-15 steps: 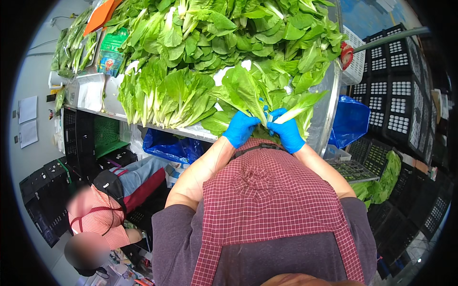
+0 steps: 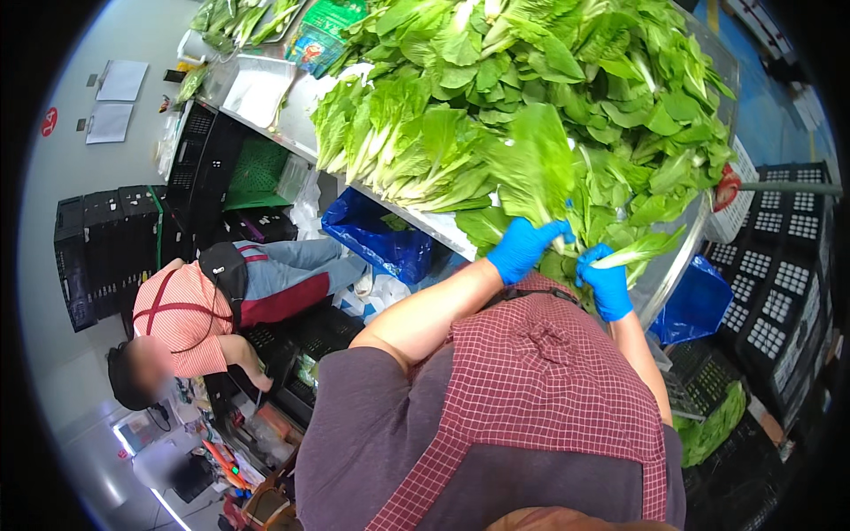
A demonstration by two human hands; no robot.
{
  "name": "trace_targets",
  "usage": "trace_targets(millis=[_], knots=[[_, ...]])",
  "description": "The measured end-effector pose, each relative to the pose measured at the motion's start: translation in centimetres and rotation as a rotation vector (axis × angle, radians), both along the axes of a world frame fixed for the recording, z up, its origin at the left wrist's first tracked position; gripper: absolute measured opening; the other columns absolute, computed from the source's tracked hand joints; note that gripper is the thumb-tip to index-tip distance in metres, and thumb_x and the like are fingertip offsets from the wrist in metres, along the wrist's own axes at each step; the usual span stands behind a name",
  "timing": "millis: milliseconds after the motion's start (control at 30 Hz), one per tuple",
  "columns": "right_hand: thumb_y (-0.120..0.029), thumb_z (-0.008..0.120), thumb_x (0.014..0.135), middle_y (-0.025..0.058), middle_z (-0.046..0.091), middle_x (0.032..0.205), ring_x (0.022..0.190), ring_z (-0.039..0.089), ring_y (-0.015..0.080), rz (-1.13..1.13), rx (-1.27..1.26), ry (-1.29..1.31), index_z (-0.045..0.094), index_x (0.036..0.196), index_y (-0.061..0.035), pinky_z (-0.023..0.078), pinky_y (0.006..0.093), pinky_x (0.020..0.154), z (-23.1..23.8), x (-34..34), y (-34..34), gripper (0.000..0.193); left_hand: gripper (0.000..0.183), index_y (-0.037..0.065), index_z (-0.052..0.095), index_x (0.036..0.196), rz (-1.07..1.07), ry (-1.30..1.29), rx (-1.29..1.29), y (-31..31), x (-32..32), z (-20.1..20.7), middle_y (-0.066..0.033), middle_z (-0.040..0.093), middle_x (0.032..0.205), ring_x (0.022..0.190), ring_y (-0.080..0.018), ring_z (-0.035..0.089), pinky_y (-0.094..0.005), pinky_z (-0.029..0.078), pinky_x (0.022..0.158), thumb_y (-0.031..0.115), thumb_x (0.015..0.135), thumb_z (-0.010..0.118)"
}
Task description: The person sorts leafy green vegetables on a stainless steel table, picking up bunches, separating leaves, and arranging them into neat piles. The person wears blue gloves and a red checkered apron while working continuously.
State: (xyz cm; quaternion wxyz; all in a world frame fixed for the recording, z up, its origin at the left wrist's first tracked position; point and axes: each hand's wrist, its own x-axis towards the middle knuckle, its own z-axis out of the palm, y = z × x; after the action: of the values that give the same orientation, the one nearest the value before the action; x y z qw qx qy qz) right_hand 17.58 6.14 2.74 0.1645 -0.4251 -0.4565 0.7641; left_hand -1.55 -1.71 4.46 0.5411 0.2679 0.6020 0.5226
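Observation:
Both of my hands wear blue gloves at the near edge of a metal table. My left hand (image 2: 529, 248) is closed round the stem end of a leafy green (image 2: 534, 164), whose broad leaves point away from me. Just to its right, my right hand (image 2: 606, 281) pinches a leaf with a pale stem (image 2: 639, 251), its tip pointing right. Beyond them spreads a big heap of loose leafy greens (image 2: 549, 66). Left of my hands, a row of greens (image 2: 403, 150) lies with stems toward the table's near edge.
Blue plastic bags (image 2: 376, 237) hang open below the table, another (image 2: 695, 301) at right. Black crates (image 2: 779, 265) are stacked at far right. At left, a co-worker in a striped shirt (image 2: 181, 319) bends over crates. A green bag (image 2: 326, 35) lies at the table's far left.
The whole view has turned and shifted, so the table sits further right and slanted. My hands have drawn apart, each with greens in it. The co-worker's arm and head have moved.

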Motion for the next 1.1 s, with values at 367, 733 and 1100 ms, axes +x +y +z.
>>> trace_targets(millis=[367, 733, 1100], knots=[[-0.028, 0.07, 0.067, 0.0139, 0.061, 0.083, 0.079, 0.06, 0.0295, 0.529, 0.714, -0.674, 0.062, 0.096, -0.0094, 0.047, 0.0367, 0.067, 2.0, 3.6, 9.0, 0.035, 0.086, -0.008, 0.032, 0.131, 0.262, 1.187, -0.389, -5.7, -26.3, -4.0, -0.0291, 0.044, 0.125, 0.114, -0.0395, 0.044, -0.0409, 0.037, 0.096, 0.03, 0.067, 0.076], [-0.031, 0.072, 0.068, 0.014, 0.062, 0.083, 0.074, 0.059, 0.0245, -0.376, 0.765, -0.779, 0.06, 0.098, -0.0055, 0.047, 0.0336, 0.068, -0.6, -1.8, 21.9, 0.041, 0.067, -0.001, 0.039, 0.13, 0.477, 1.397, -0.282, -4.7, -22.5, -2.1, -0.024, 0.045, 0.124, 0.113, -0.0379, 0.044, -0.0428, 0.035, 0.097, 0.012, 0.071, 0.069], [-0.026, 0.074, 0.068, 0.0093, 0.063, 0.076, 0.062, 0.055, 0.0207, -0.494, 0.403, -0.45, 0.063, 0.089, 0.0007, 0.044, 0.0331, 0.057, -3.5, -4.9, 21.5, 0.036, 0.041, 0.005, 0.055, 0.113, 0.275, 1.044, 0.223, 1.0, -8.8, -1.5, -0.0121, 0.056, 0.108, 0.101, -0.0272, 0.051, -0.0369, 0.039, 0.091, 0.004, 0.074, 0.064]])
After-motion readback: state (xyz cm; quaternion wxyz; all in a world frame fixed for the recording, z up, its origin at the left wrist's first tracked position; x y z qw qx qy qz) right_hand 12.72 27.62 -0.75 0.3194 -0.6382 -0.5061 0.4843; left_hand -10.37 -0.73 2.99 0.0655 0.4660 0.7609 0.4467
